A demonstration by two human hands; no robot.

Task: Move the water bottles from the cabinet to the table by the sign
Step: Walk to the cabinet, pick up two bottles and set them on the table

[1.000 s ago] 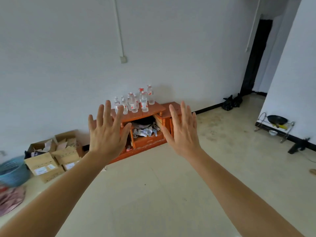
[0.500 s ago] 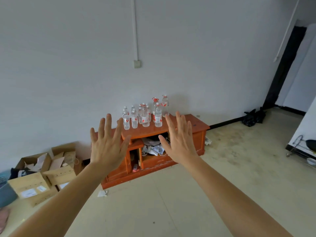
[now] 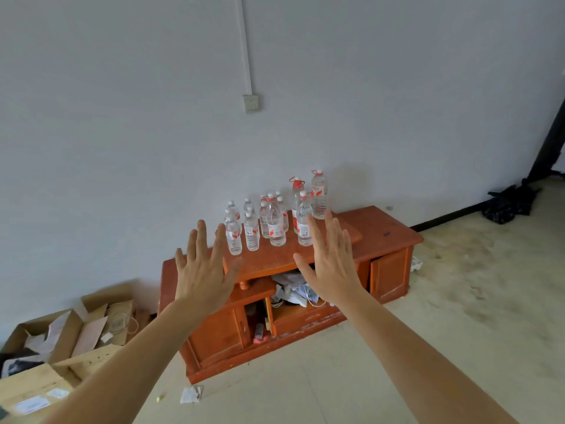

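Orange cabinet (image 3: 382, 237), red-labelled water bottles (image 3: 276, 223), text unreadable

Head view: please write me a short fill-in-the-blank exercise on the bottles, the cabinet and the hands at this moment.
1. The bottles stand on the ____ of the cabinet.
2. The left hand and right hand are both ____, fingers spread, holding nothing.
3. The boxes lie on the floor to the ____ of the cabinet.
Missing words: top; open; left.
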